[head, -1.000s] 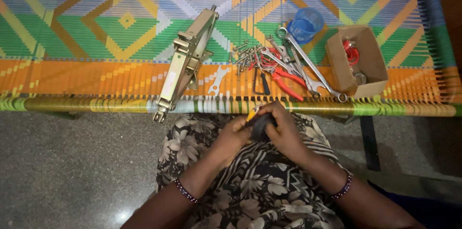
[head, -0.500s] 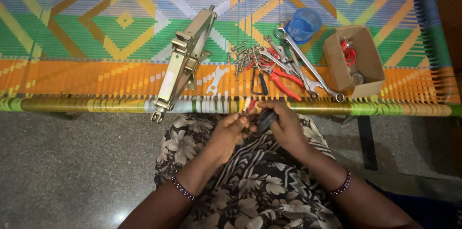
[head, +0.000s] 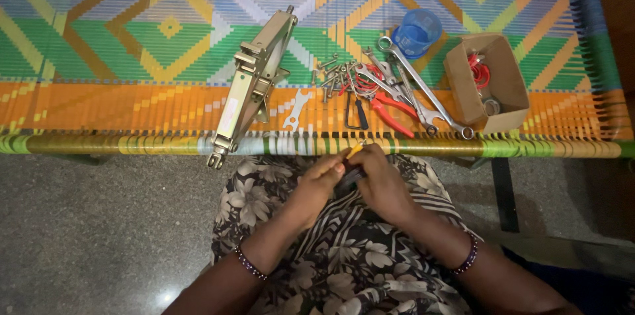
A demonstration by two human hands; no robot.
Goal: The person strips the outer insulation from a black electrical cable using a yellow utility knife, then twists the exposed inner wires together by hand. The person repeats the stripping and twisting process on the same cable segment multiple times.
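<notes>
My left hand [head: 316,186] and my right hand [head: 378,186] meet over my lap, just below the edge of a woven cot. Together they grip a small dark tool with a yellow tip [head: 354,154]; most of it is hidden between my fingers. Beyond the hands, on the cot, lies a folded metal scissor jack [head: 251,87]. To its right sits a heap of tools: red-handled pliers [head: 390,106], long spanners [head: 420,90], a small flat spanner [head: 296,108] and loose bolts [head: 331,73].
A brightly striped woven cot [head: 132,44] fills the upper view, its green and yellow rail [head: 119,145] nearest me. An open cardboard box [head: 486,83] with red wire and a blue plastic cup [head: 417,32] stand at the right. Grey speckled floor [head: 99,235] lies below.
My hands have shifted slightly on the small tool, and its yellow tip now shows between my fingers. The things on the cot have not moved.
</notes>
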